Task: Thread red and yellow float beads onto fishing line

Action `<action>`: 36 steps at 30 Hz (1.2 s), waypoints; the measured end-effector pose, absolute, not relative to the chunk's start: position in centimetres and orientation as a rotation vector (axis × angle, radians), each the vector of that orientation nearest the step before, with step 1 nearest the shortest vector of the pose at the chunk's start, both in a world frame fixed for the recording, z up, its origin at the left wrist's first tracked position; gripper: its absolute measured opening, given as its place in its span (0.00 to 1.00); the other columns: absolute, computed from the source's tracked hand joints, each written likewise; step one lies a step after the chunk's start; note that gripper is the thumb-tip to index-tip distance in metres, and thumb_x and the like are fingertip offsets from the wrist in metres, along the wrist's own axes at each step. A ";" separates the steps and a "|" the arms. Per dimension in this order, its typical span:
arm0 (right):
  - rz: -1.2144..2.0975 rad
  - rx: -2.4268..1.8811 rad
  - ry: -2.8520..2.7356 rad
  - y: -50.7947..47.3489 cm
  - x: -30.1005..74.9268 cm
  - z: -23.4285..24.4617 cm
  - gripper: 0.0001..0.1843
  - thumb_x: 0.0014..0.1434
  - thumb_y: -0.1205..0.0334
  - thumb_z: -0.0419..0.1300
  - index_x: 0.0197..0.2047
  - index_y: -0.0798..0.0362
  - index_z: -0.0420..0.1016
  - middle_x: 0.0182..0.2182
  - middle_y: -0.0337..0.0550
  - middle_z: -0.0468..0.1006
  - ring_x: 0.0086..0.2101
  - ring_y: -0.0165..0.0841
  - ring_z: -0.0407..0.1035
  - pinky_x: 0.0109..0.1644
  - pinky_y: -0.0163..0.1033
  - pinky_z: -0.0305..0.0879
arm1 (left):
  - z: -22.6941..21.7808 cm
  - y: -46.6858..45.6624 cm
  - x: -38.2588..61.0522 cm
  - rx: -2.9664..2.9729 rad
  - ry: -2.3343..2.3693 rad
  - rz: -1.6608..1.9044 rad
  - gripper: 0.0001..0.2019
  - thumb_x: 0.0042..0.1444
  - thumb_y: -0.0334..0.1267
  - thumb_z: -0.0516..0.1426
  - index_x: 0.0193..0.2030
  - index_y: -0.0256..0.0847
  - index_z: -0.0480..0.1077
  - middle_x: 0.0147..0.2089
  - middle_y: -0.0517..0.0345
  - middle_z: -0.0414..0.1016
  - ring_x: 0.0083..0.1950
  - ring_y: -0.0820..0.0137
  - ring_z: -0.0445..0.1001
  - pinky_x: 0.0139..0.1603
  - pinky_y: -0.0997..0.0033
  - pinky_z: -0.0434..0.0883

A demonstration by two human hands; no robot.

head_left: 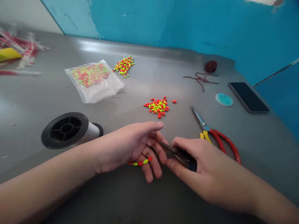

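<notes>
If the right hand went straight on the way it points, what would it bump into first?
The right hand points at the left hand, so it would probably meet those bare fingers first, just past the dark metal-tipped tool it holds. Depth is hard to judge here.

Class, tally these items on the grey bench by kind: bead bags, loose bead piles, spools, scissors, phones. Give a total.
Clear plastic bead bag: 1
Loose bead piles: 2
Spool of line: 1
Scissors: 1
Phone: 1
Total: 6
</notes>
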State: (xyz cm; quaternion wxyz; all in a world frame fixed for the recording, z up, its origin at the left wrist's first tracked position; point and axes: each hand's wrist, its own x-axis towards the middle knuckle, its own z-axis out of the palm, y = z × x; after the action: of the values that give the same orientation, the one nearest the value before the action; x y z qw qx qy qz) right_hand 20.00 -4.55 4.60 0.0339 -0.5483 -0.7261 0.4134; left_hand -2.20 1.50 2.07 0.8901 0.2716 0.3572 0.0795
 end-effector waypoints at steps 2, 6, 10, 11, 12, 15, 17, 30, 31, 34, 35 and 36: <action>1.290 -1.608 -2.257 -4.7 19.9 4.8 0.13 0.72 0.53 0.63 0.35 0.47 0.73 0.29 0.35 0.80 0.28 0.32 0.69 0.29 0.40 0.56 | 2.2 1.3 -2.2 0.617 0.728 0.174 0.24 0.69 0.59 0.58 0.41 0.37 0.77 0.34 0.49 0.80 0.28 0.65 0.81 0.24 0.72 0.78; 1.265 -1.582 -2.240 -4.6 19.7 4.9 0.10 0.70 0.58 0.64 0.35 0.48 0.75 0.30 0.40 0.83 0.29 0.36 0.73 0.32 0.40 0.61 | 2.5 1.0 -2.1 0.772 0.781 0.257 0.19 0.63 0.53 0.68 0.39 0.36 0.79 0.35 0.53 0.79 0.25 0.72 0.76 0.19 0.79 0.73; 1.271 -1.584 -2.218 -4.5 19.7 4.9 0.08 0.69 0.59 0.64 0.36 0.48 0.78 0.30 0.41 0.84 0.30 0.38 0.75 0.33 0.40 0.65 | 2.7 0.9 -2.2 0.890 0.838 0.216 0.17 0.67 0.52 0.64 0.40 0.37 0.79 0.25 0.57 0.75 0.21 0.76 0.67 0.19 0.82 0.66; 1.280 -1.573 -2.216 -4.5 19.7 4.9 0.06 0.68 0.60 0.65 0.37 0.48 0.79 0.31 0.41 0.85 0.31 0.38 0.76 0.34 0.40 0.66 | 2.8 0.9 -2.3 0.909 0.844 0.199 0.17 0.67 0.53 0.63 0.40 0.38 0.79 0.23 0.59 0.73 0.20 0.76 0.65 0.19 0.83 0.64; 1.300 -1.554 -2.213 -4.5 19.7 5.0 0.04 0.68 0.61 0.65 0.39 0.47 0.80 0.33 0.41 0.86 0.32 0.38 0.77 0.35 0.40 0.67 | 2.8 0.8 -2.3 0.924 0.848 0.187 0.17 0.68 0.53 0.63 0.41 0.39 0.78 0.24 0.59 0.73 0.20 0.77 0.64 0.20 0.83 0.64; 1.377 -1.489 -2.194 -4.6 19.7 5.1 0.07 0.65 0.66 0.65 0.42 0.45 0.83 0.38 0.41 0.88 0.36 0.39 0.80 0.38 0.39 0.70 | 3.1 0.5 -2.1 0.962 0.850 0.198 0.19 0.66 0.57 0.65 0.40 0.40 0.78 0.31 0.59 0.74 0.25 0.76 0.67 0.21 0.82 0.66; 1.409 -1.468 -2.184 -4.6 19.8 5.2 0.10 0.64 0.68 0.65 0.44 0.45 0.83 0.40 0.41 0.89 0.37 0.39 0.81 0.38 0.39 0.71 | 3.3 0.3 -2.0 0.974 0.858 0.226 0.21 0.65 0.59 0.65 0.39 0.40 0.78 0.34 0.59 0.73 0.27 0.75 0.69 0.22 0.82 0.67; 1.337 -1.527 -2.376 -5.2 19.6 5.9 0.05 0.61 0.66 0.67 0.41 0.47 0.82 0.37 0.43 0.88 0.35 0.41 0.81 0.37 0.38 0.69 | 3.2 0.6 -1.8 0.870 0.831 0.356 0.15 0.71 0.49 0.60 0.40 0.39 0.74 0.35 0.58 0.79 0.22 0.79 0.65 0.20 0.80 0.56; 1.337 -1.527 -2.377 -5.2 19.5 5.9 0.05 0.61 0.66 0.67 0.40 0.46 0.81 0.37 0.43 0.88 0.34 0.40 0.81 0.37 0.38 0.69 | 3.3 0.6 -1.9 0.886 0.835 0.342 0.15 0.70 0.49 0.61 0.39 0.39 0.74 0.31 0.60 0.77 0.21 0.80 0.62 0.20 0.79 0.54; 1.341 -1.501 -2.348 -5.1 19.4 5.8 0.07 0.63 0.67 0.65 0.42 0.46 0.81 0.38 0.42 0.88 0.36 0.40 0.81 0.37 0.38 0.69 | 3.4 0.6 -2.0 0.971 0.864 0.261 0.15 0.68 0.48 0.63 0.36 0.39 0.74 0.21 0.66 0.68 0.20 0.78 0.58 0.21 0.79 0.54; 1.342 -1.490 -2.335 -5.1 19.4 5.8 0.08 0.63 0.67 0.65 0.44 0.46 0.81 0.40 0.42 0.89 0.37 0.40 0.82 0.37 0.39 0.69 | 3.4 0.6 -2.0 0.990 0.874 0.245 0.14 0.67 0.47 0.63 0.35 0.40 0.74 0.19 0.67 0.66 0.21 0.77 0.58 0.22 0.79 0.55; 1.342 -1.485 -2.326 -5.1 19.4 5.8 0.09 0.64 0.67 0.65 0.45 0.46 0.81 0.41 0.42 0.89 0.38 0.40 0.82 0.38 0.39 0.69 | 3.3 0.6 -2.0 1.001 0.885 0.242 0.13 0.66 0.46 0.64 0.34 0.40 0.74 0.19 0.67 0.66 0.21 0.77 0.59 0.22 0.79 0.55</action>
State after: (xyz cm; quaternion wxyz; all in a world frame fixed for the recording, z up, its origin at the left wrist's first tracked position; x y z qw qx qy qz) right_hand 19.35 -5.13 5.83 0.0367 -0.4836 -0.7575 0.4370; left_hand -2.03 0.59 3.32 0.7782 0.4631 0.4092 0.1119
